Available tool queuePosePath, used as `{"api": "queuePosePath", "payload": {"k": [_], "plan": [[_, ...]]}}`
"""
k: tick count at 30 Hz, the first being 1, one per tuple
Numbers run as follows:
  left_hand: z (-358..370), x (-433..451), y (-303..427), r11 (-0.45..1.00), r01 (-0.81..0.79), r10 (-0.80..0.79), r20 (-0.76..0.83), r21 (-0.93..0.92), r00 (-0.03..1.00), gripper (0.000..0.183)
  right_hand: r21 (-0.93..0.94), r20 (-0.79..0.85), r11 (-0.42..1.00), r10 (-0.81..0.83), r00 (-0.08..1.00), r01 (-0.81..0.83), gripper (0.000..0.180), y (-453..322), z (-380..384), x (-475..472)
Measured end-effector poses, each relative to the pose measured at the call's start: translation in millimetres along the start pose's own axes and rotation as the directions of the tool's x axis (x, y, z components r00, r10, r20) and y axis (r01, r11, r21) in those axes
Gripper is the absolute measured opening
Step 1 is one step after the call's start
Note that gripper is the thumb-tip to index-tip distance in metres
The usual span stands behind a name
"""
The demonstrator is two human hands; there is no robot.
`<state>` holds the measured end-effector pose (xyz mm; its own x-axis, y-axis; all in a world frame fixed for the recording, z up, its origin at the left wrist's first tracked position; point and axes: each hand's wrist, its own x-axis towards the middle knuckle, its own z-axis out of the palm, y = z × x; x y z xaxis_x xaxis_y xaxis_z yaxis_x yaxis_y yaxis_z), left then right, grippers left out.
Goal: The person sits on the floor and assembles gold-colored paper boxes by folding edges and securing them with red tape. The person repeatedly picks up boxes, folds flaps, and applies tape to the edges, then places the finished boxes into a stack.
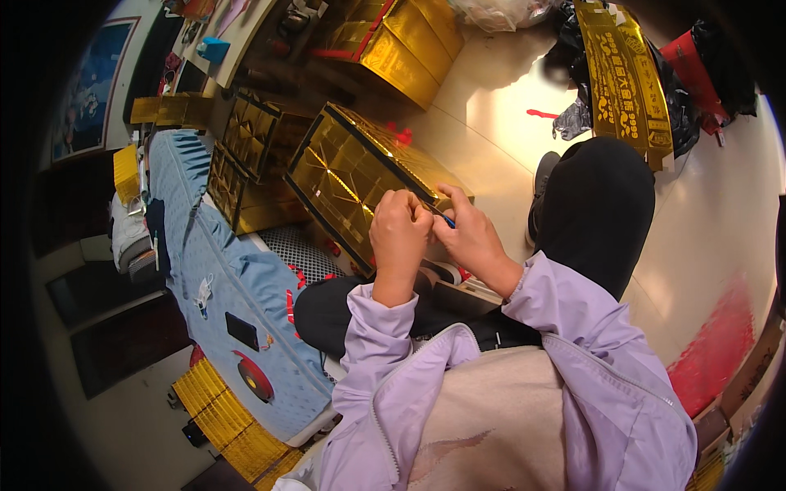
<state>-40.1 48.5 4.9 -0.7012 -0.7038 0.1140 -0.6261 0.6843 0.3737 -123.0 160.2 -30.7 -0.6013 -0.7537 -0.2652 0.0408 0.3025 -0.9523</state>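
In front of me, a large gold foil box with dark edging (344, 178) stands tilted on the floor. Over its near edge my left hand (399, 227) has its fingers curled and pinched together; whether something small is between them is hidden. Close beside it, my right hand (470, 230) holds a small tool with a blue part (449, 221), its thin dark tip pointing towards the left hand. The tool's kind cannot be told, as the fingers cover most of it.
At the left, a blue cloth cover (245, 282) bears a black phone (242, 330), a red tape roll (255, 376) and a white face mask (204, 293). More gold boxes (405, 55) stand ahead. Black plastic bags (675, 92) and flat gold cardboard (620, 80) lie at the upper right.
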Motion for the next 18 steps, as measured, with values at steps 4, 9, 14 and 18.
{"api": "queuePosePath", "payload": {"k": [4,9,14,18], "plan": [[3,-4,-3,0.988,0.081,-0.081,0.004,-0.133,0.997,0.011,0.235,0.15,0.952,0.164,0.975,-0.197,0.055,-9,-10,1],[6,-9,-6,0.98,0.08,-0.091,-0.051,-0.181,0.995,0.01,0.275,0.196,0.924,0.215,0.957,-0.264,0.055,-11,-11,2],[5,-11,-3,0.964,0.157,-0.17,-0.042,-0.216,0.985,0.009,0.269,0.2,0.929,0.206,0.958,-0.256,0.054,-9,-9,4],[6,-12,-4,0.951,0.173,-0.194,-0.058,-0.256,0.979,0.008,0.275,0.202,0.927,0.203,0.958,-0.255,0.053,-8,-8,4]]}}
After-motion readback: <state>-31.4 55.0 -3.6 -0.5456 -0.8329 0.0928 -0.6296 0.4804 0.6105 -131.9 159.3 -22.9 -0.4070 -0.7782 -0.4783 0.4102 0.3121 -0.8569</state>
